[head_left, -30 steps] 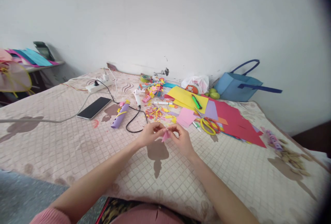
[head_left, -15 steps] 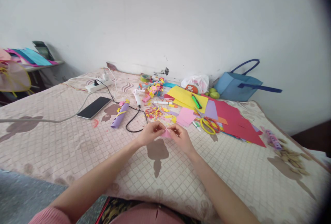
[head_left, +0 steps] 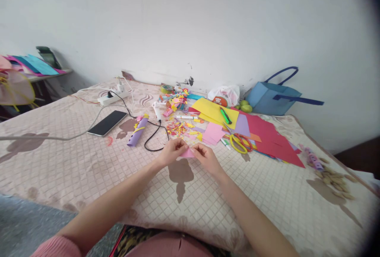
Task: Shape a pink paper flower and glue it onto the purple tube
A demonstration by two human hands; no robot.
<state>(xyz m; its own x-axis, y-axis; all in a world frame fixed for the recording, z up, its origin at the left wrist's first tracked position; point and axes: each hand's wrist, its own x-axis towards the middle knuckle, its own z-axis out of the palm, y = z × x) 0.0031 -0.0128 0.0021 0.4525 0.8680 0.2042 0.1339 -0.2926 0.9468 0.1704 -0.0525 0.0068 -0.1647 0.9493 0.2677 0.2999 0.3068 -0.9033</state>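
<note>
Both hands meet over the middle of the patterned tablecloth, with a small piece of pink paper between them. My left hand pinches its left side between thumb and fingers. At the right side, my right hand pinches it too, its fingertips very near those of the left. Just beyond the hands lie many small paper scraps in yellow, red and pink. Pink paper squares rest to the right of the scraps.
Yellow-handled scissors, a green cutter and red sheets lie to the right. A glue gun, a purple paper tube, a phone and a power strip are on the left. A blue bag stands behind.
The fingertips have moved slightly apart, and the pink paper shows wider and flatter between them, a little further left. Both hands keep their pinch.
</note>
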